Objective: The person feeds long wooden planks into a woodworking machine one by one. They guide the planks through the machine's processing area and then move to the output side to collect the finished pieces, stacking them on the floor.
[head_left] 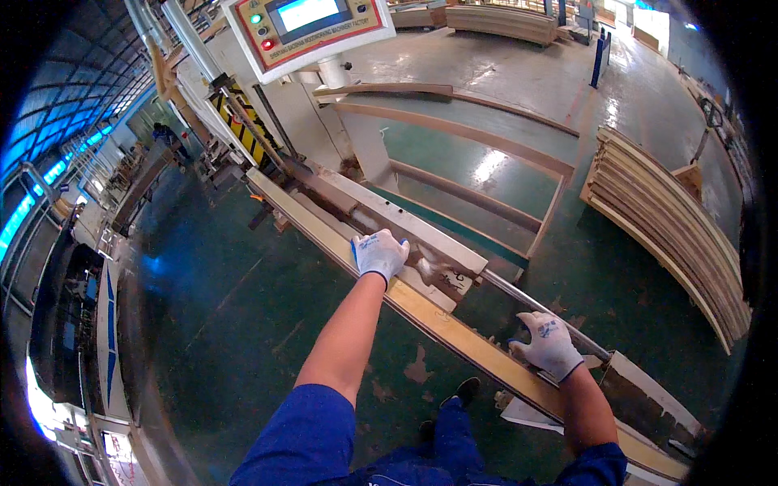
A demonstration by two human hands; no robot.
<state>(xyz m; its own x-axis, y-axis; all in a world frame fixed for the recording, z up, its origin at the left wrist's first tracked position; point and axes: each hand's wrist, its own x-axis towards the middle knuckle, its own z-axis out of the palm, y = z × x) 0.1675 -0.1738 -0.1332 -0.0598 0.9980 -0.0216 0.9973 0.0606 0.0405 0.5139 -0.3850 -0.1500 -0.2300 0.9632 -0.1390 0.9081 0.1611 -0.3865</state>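
A long, narrow wooden board (450, 317) runs diagonally in front of me, along the near side of a woodworking machine's bed. My left hand (380, 254), in a white work glove with blue coating, is at the board's far edge, its wrist above the board. Its fingers are curled and partly hidden, so I cannot tell whether they grip. Farther right, my right hand (550, 346) wears a matching glove. Its thumb and fingers are apart, over the far side of the board and close to a metal guide rod (547, 316).
A control panel (310, 27) with a lit screen is mounted above the machine. Beyond the bed stands a wooden frame (468, 188). Curved boards (668, 237) are stacked at right. Marked offcuts (450, 282) lie in the bed. A person (167, 138) is far left.
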